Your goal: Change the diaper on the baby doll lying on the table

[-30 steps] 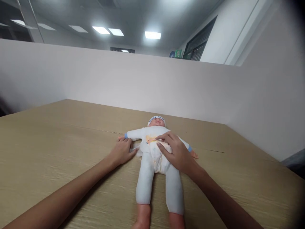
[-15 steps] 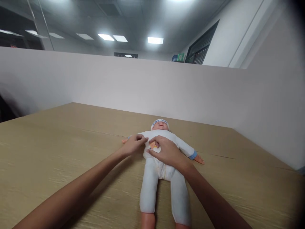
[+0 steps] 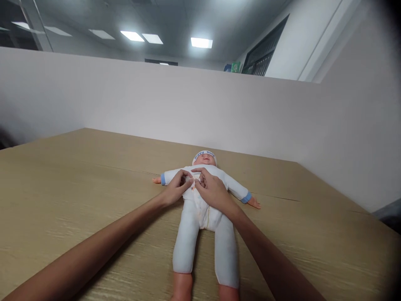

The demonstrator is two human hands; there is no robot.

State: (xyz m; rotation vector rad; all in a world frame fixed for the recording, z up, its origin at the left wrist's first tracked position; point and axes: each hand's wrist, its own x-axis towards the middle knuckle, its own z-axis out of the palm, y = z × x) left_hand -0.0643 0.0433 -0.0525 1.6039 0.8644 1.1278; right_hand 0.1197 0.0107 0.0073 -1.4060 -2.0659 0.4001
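A baby doll lies on its back, head away from me, in a white long-sleeved top with blue cuffs and white leggings. Around its hips is a white diaper with a yellow line down the front. My left hand is at the left of the belly, thumb and fingertips closed on white cloth. Facing it, my right hand has its fingers curled and its thumb at the same cloth. Both sets of fingertips nearly meet. Whether the pinched cloth belongs to top or diaper is hidden.
The doll lies on a wood-grain table with a seam across it. A pale partition rises along the far edge and another stands at the right. Beyond it are ceiling lights and a green package.
Both hands have drawn closer together and moved up the belly, covering much of the orange print. The doll's left-side cuff now shows. The whole view has shifted slightly.
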